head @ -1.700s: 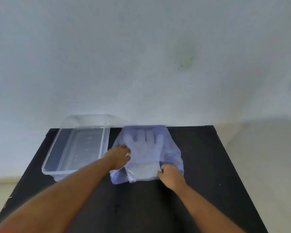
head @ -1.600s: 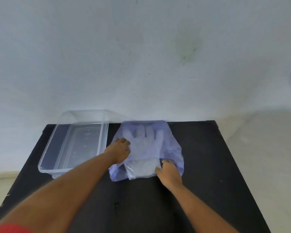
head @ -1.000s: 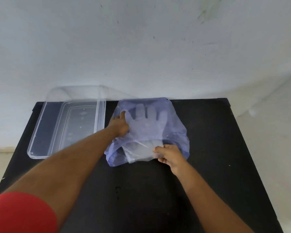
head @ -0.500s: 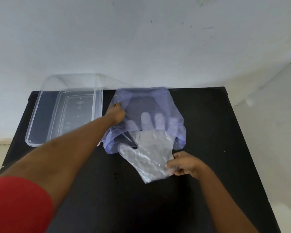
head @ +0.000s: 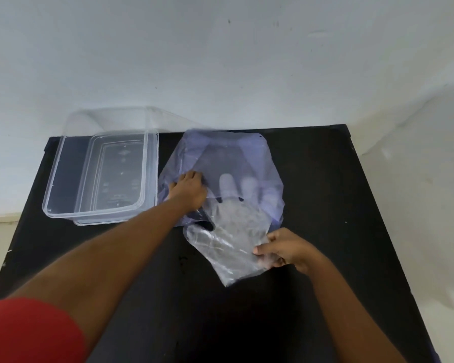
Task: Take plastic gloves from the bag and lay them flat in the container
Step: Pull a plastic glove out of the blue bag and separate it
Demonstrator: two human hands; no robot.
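Landmark for this entry: the bag [head: 231,163], a bluish translucent plastic one lying flat on the black table [head: 325,192], its far edge at the table's far edge by the white wall [head: 220,61].

My left hand [head: 188,191] lies palm-down on the bag's left side, fingers spread and flat, pressing the film to the table; it grasps nothing.

My right hand [head: 281,248] is just off the bag's near right corner. Thumb and fingers are pinched onto the cuff edge of a clear plastic glove [head: 228,239]. The glove is partly out of the bag's near opening: cuff, palm and thumb lie on the table on the near side of the bag, while its finger ends sit under the bag film and show through it. The glove looks crinkled. I cannot tell whether it is one glove or several stacked.

The container [head: 63,163], clear and rectangular, stands on the table just left of the bag, apart from it. I see no glove in it.

A red sleeve [head: 29,334] covers my left upper arm.
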